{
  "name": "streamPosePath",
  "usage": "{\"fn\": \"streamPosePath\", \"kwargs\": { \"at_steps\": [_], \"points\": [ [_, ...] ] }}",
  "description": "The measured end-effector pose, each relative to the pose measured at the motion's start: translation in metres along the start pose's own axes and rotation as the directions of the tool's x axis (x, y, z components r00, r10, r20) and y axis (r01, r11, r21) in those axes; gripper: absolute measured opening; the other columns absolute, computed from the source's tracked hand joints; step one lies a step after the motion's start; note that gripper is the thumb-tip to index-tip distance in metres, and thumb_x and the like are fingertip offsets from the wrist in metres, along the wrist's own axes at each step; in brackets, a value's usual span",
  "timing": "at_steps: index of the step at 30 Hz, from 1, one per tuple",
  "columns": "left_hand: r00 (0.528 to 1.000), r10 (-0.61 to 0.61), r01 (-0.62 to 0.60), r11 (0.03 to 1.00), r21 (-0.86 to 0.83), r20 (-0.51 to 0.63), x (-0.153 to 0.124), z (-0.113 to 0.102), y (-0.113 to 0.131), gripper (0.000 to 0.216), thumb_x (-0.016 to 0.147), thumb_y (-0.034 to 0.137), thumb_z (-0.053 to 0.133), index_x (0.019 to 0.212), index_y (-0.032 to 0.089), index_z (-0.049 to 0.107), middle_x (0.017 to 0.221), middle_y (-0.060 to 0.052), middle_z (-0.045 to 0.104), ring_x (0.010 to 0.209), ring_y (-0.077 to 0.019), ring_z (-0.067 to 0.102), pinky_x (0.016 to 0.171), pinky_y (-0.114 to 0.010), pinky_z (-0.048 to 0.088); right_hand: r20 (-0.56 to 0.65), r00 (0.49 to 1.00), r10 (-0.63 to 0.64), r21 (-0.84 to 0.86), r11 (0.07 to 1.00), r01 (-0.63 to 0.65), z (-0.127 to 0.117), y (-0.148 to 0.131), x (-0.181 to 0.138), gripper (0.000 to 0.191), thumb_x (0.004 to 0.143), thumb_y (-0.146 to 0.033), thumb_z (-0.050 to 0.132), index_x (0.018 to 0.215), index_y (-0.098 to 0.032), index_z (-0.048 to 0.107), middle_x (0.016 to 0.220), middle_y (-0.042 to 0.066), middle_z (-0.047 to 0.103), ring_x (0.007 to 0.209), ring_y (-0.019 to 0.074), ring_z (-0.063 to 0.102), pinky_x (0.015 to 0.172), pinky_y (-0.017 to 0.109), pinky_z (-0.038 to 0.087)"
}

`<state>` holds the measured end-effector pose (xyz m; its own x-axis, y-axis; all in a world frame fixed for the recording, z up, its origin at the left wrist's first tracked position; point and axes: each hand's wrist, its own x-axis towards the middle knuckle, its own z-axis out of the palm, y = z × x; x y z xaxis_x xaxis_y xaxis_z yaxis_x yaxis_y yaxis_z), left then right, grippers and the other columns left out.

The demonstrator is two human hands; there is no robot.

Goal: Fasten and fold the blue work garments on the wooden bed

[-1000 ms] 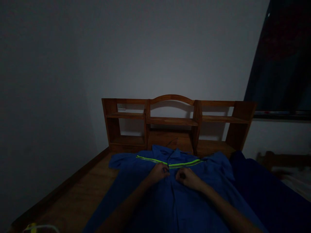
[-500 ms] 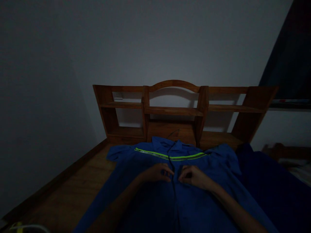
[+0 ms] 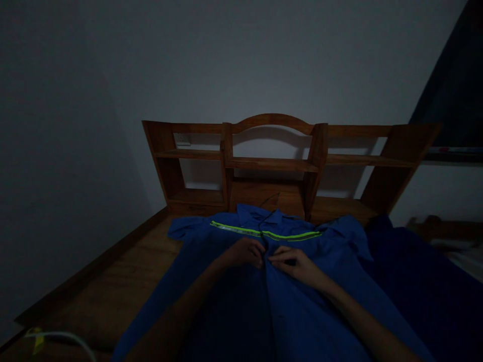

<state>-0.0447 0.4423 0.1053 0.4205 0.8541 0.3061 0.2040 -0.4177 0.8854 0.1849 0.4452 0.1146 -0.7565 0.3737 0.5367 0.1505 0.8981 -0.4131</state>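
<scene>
A blue work shirt point(image 3: 298, 311) with a bright yellow-green reflective stripe point(image 3: 264, 233) across its chest lies flat, front up, on a bare wooden bed platform point(image 3: 124, 281). My left hand point(image 3: 245, 252) and my right hand point(image 3: 292, 262) meet at the shirt's front opening just below the stripe. Each hand's fingers are curled and pinch an edge of the front placket. The room is dim, so a button cannot be made out.
A wooden headboard point(image 3: 271, 166) with open shelves stands against the wall behind the shirt. Dark blue cloth point(image 3: 418, 291) lies to the right of the shirt. A white cable with a yellow tag point(image 3: 56, 339) lies at the lower left. A dark window point(image 3: 456, 100) is at upper right.
The camera has tilted up and moved closer, so the headboard sits higher in view. My hands have drawn together at the placket, closing the gap seen half a second ago.
</scene>
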Motion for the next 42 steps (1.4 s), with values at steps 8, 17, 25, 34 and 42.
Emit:
{"fn": "streamPosePath", "kwargs": {
  "at_steps": [8, 17, 25, 34, 42],
  "points": [
    [0.999, 0.013, -0.011, 0.999, -0.033, 0.049, -0.004, -0.004, 0.001, 0.049, 0.048, 0.026, 0.080, 0.091, 0.013, 0.058, 0.071, -0.002, 0.065, 0.063, -0.0162, 0.063, 0.064, -0.030, 0.049, -0.105, 0.994, 0.012, -0.026, 1.000, -0.015, 0.021, 0.013, 0.003, 0.019, 0.085, -0.027, 0.056, 0.097, -0.026, 0.070, 0.090, 0.002, 0.065, 0.081, 0.0136, 0.059, 0.072, 0.024, 0.044],
    [0.999, -0.030, 0.030, 0.999, -0.017, 0.019, -0.006, 0.001, 0.004, 0.053, 0.050, 0.021, 0.079, 0.097, 0.013, 0.057, 0.067, -0.001, 0.064, 0.058, -0.0157, 0.063, 0.059, -0.028, 0.049, -0.134, 0.981, 0.144, 0.073, 0.988, -0.135, 0.028, 0.021, 0.011, 0.014, 0.079, -0.029, 0.061, 0.084, -0.018, 0.068, 0.079, 0.001, 0.063, 0.064, 0.0103, 0.054, 0.058, 0.021, 0.041],
    [0.992, -0.103, 0.120, 0.958, -0.259, 0.077, -0.007, -0.002, -0.002, 0.050, 0.056, 0.025, 0.079, 0.100, 0.015, 0.057, 0.075, -0.003, 0.064, 0.070, -0.0188, 0.065, 0.078, -0.042, 0.051, -0.047, 0.974, 0.222, 0.157, 0.964, -0.213, 0.031, 0.031, 0.013, 0.016, 0.075, -0.029, 0.064, 0.082, -0.015, 0.062, 0.070, -0.001, 0.056, 0.063, 0.0094, 0.050, 0.057, 0.019, 0.038],
    [0.958, -0.256, 0.235, 0.959, -0.160, -0.127, -0.005, 0.012, 0.007, 0.061, 0.048, 0.028, 0.084, 0.101, 0.015, 0.056, 0.059, 0.006, 0.051, 0.059, -0.0150, 0.061, 0.067, -0.034, 0.053, -0.064, 0.985, 0.157, -0.001, 0.987, -0.158, 0.032, 0.022, 0.010, 0.010, 0.077, -0.022, 0.058, 0.086, -0.017, 0.058, 0.072, -0.002, 0.055, 0.064, 0.0094, 0.050, 0.056, 0.019, 0.037],
    [0.983, -0.174, 0.154, 0.959, -0.240, -0.062, -0.004, 0.005, -0.007, 0.068, 0.045, 0.017, 0.084, 0.104, 0.017, 0.051, 0.077, 0.001, 0.059, 0.064, -0.0152, 0.063, 0.068, -0.034, 0.053, -0.068, 0.985, 0.156, -0.035, 0.987, -0.158, 0.032, 0.020, 0.009, 0.013, 0.077, -0.026, 0.060, 0.086, -0.017, 0.059, 0.074, 0.000, 0.058, 0.066, 0.0106, 0.053, 0.058, 0.020, 0.040]
  ]
}}
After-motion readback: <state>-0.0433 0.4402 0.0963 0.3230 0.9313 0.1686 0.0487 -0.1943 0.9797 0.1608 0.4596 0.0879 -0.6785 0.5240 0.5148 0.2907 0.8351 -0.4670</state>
